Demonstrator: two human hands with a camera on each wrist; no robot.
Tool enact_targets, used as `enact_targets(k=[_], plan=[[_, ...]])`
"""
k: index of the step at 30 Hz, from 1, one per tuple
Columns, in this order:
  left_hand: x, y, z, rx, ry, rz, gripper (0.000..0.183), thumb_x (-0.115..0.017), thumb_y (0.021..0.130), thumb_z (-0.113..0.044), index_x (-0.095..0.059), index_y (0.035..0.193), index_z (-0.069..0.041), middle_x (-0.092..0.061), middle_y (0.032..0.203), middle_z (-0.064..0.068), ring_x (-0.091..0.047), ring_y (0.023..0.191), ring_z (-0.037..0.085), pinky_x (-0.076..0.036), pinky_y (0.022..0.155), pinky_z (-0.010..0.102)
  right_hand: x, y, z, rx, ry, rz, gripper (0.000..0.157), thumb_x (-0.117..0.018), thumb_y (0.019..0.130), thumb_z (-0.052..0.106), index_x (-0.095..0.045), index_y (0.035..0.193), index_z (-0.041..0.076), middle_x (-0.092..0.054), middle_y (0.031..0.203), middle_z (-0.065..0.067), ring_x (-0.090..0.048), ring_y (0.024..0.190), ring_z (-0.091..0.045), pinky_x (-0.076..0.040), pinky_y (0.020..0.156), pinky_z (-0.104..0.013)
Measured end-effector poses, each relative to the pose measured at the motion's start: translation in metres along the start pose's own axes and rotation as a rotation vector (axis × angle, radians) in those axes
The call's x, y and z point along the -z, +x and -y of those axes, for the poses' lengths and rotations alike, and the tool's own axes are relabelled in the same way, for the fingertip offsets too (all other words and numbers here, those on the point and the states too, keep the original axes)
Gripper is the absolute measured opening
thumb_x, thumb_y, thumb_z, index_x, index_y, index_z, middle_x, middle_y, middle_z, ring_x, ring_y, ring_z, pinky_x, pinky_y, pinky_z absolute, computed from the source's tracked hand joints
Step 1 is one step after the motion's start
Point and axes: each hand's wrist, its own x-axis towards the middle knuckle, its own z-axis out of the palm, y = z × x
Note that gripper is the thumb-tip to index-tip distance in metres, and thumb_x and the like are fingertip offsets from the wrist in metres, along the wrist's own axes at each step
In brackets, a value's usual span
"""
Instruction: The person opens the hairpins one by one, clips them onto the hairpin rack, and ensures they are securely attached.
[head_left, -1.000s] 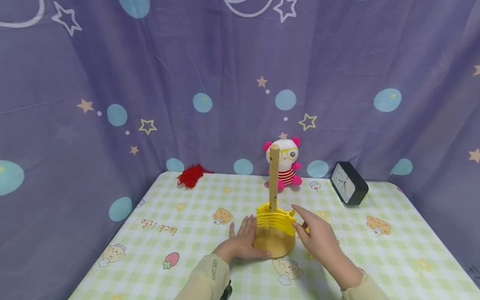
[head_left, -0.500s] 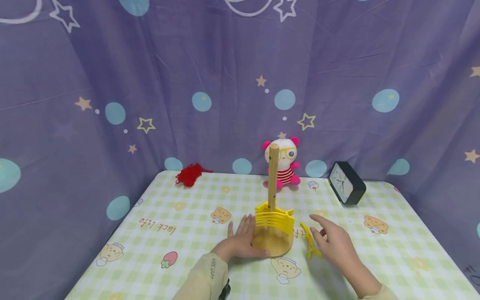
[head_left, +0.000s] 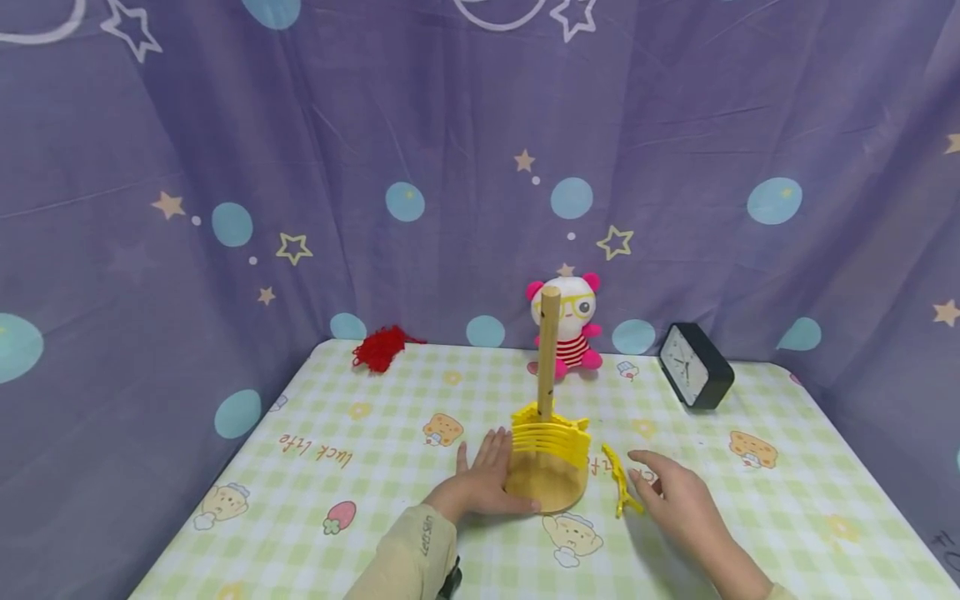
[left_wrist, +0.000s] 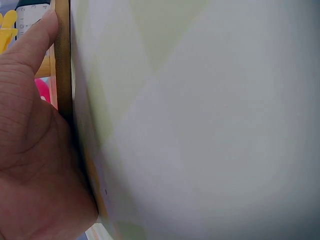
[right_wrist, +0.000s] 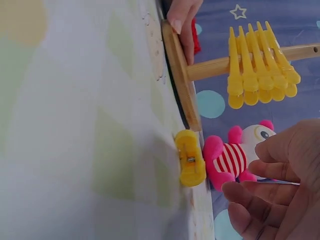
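Observation:
A wooden stand has a round base [head_left: 555, 490] and an upright pole [head_left: 549, 350]. Around the pole's lower part is a stack of several yellow hair clips [head_left: 551, 439], their tapered tips side by side in the right wrist view. My left hand [head_left: 483, 486] rests on the base's left side, fingers straight and spread, thumb along the front rim. To the right of the base, one loose yellow hair clip [head_left: 617, 479] lies on the table, its metal spring visible in the right wrist view. My right hand [head_left: 678, 500] hovers just right of this clip, fingers loosely bent, holding nothing.
A pink and white panda doll [head_left: 573, 333] sits behind the pole. At the back right stands a black clock [head_left: 696, 367]; red yarn [head_left: 382, 348] lies at the back left. A checked cloth [head_left: 397, 467] covers the table, with a purple curtain [head_left: 450, 125] behind.
My right hand has moved right and slightly down, away from the stack of clips, leaving the loose hair clip in plain view. My left hand stays on the base.

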Motion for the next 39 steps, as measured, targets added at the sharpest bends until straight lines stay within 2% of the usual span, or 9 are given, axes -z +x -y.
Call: enact_targets(k=[2,4,9,12,14,17,22,28,39], plan=[[0.002,-0.002,-0.002,0.000,-0.006,0.004,0.124,-0.056,0.073,-0.082,0.000,0.157,-0.010,0.009,0.164,0.006,0.013,0.148,0.020,0.017,0.111,0.057,-0.001,0.000,-0.001,-0.025,0.002,0.026,0.035,-0.067,0.092,0.019,-0.066,0.124,0.007,-0.061,0.080,0.004,-0.048,0.060,-0.010,-0.040,0.055,-0.030],[0.002,-0.003,-0.003,0.001,-0.003,0.006,0.123,-0.055,0.074,-0.082,0.001,0.157,-0.011,0.011,0.163,0.005,0.014,0.148,0.020,0.018,0.110,0.057,-0.003,0.001,-0.002,-0.044,-0.009,0.047,0.034,-0.067,0.091,0.021,-0.066,0.123,0.008,-0.066,0.088,0.001,-0.049,0.062,-0.010,-0.041,0.056,-0.031],[0.003,-0.002,-0.004,0.005,0.002,0.003,0.122,-0.057,0.075,-0.080,0.000,0.157,-0.010,0.009,0.163,0.006,0.013,0.148,0.021,0.016,0.111,0.058,-0.006,0.002,-0.005,-0.043,-0.067,0.097,0.033,-0.070,0.088,0.023,-0.069,0.116,0.006,-0.070,0.098,-0.003,-0.054,0.068,-0.010,-0.048,0.062,-0.035],[0.004,-0.003,-0.006,0.004,0.011,0.001,0.120,-0.058,0.076,-0.078,-0.001,0.158,-0.010,0.007,0.164,0.007,0.011,0.149,0.021,0.014,0.112,0.058,-0.008,0.002,-0.005,-0.042,-0.101,0.121,0.032,-0.074,0.085,0.029,-0.070,0.109,0.008,-0.066,0.087,0.001,-0.055,0.070,-0.011,-0.049,0.064,-0.038],[0.004,-0.004,-0.007,0.005,0.022,0.002,0.119,-0.057,0.077,-0.078,0.000,0.158,-0.010,0.008,0.164,0.006,0.011,0.149,0.021,0.014,0.112,0.058,-0.009,0.001,-0.004,-0.051,-0.115,0.139,0.030,-0.077,0.082,0.034,-0.069,0.097,0.010,-0.061,0.080,0.003,-0.052,0.068,-0.013,-0.046,0.062,-0.037],[0.005,-0.005,-0.008,0.005,0.028,-0.001,0.119,-0.057,0.077,-0.078,-0.001,0.157,-0.010,0.007,0.164,0.007,0.010,0.149,0.021,0.013,0.112,0.058,-0.011,0.001,-0.002,-0.074,-0.139,0.169,0.036,-0.080,0.077,0.044,-0.064,0.086,0.012,-0.054,0.074,0.002,-0.047,0.067,-0.015,-0.041,0.059,-0.035],[0.005,-0.005,-0.008,0.003,0.031,-0.001,0.119,-0.057,0.077,-0.077,0.000,0.157,-0.010,0.008,0.164,0.007,0.010,0.149,0.022,0.013,0.112,0.059,-0.012,0.002,-0.001,-0.116,-0.163,0.202,0.047,-0.082,0.070,0.052,-0.062,0.084,0.011,-0.052,0.074,0.000,-0.045,0.066,-0.018,-0.041,0.059,-0.034],[0.005,-0.005,-0.007,0.006,0.027,0.003,0.120,-0.057,0.077,-0.078,0.000,0.157,-0.009,0.007,0.164,0.007,0.010,0.149,0.022,0.013,0.112,0.058,-0.016,0.001,-0.002,-0.101,-0.184,0.202,0.048,-0.084,0.068,0.051,-0.060,0.082,0.012,-0.050,0.075,0.000,-0.045,0.067,-0.018,-0.039,0.059,-0.033],[0.002,-0.003,-0.002,-0.003,-0.004,0.004,0.124,-0.056,0.074,-0.081,0.003,0.157,-0.011,0.011,0.163,0.006,0.013,0.148,0.020,0.017,0.111,0.057,-0.018,0.000,0.000,-0.081,-0.191,0.192,0.038,-0.083,0.073,0.042,-0.057,0.077,0.015,-0.047,0.074,-0.001,-0.043,0.066,-0.019,-0.035,0.058,-0.032]])
